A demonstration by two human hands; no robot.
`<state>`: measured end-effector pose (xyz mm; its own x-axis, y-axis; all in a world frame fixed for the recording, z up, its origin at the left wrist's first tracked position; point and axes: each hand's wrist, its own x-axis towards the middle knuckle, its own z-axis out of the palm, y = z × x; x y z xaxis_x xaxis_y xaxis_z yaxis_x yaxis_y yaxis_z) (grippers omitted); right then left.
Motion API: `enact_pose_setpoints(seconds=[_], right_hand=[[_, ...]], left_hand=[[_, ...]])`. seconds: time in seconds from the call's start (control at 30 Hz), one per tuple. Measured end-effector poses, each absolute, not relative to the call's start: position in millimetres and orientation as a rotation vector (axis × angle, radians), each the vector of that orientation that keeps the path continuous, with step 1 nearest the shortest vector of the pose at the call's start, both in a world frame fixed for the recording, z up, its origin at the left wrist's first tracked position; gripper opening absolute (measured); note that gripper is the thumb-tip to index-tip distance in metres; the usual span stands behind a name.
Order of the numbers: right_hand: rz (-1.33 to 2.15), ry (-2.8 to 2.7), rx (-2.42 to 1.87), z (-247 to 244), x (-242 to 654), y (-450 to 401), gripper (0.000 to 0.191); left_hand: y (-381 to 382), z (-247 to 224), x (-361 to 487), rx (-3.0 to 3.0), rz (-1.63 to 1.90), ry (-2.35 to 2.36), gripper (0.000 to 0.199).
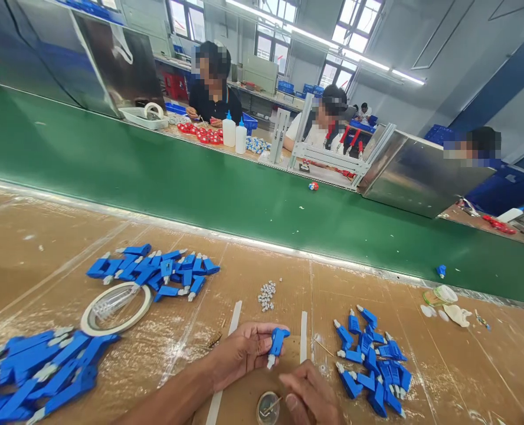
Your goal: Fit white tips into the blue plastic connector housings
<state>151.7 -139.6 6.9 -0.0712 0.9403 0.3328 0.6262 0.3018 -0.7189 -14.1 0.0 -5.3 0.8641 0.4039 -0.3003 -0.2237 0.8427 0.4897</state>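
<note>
My left hand (244,351) is closed on a small blue plastic part (278,341) with a pale grey tip, pinched between thumb and fingers. Close by at the lower right, my right hand (310,394) has its fingers curled round the end of a thin wooden stick (272,405). The stick's other end dips into a small clear cup (259,413) at the bottom edge of the view. Beyond my left hand lies a little heap of small grey pieces (267,295) on the brown tabletop.
Piles of similar blue parts lie at left (156,268), lower left (41,372) and right (375,360). A tape roll (85,321) rests between the left piles. Past the table runs a green belt (200,195); co-workers sit across it, near white bottles (229,131).
</note>
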Motion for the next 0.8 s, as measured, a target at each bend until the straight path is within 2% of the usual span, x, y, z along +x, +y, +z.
enact_pose_setpoints(seconds=[0.2, 0.4, 0.57, 0.8], right_hand=[[0.471, -1.76, -1.81, 39.8, 178.1, -63.7, 0.026], [0.369, -1.829, -1.968, 28.9, 179.4, 26.6, 0.017], [0.392, -1.756, -2.171, 20.3, 174.1, 48.5, 0.018], [0.567, -1.625, -2.239, 30.1, 162.8, 44.8, 0.024]], left_hand=[[-5.2, -13.9, -6.8, 0.491, 0.356, 0.397, 0.045], [-3.1, -15.9, -3.2, 0.489, 0.384, 0.393, 0.045], [-0.3, -14.6, -1.6, 0.502, 0.382, 0.368, 0.042], [-9.1, -14.1, -7.0, 0.461, 0.373, 0.436, 0.05]])
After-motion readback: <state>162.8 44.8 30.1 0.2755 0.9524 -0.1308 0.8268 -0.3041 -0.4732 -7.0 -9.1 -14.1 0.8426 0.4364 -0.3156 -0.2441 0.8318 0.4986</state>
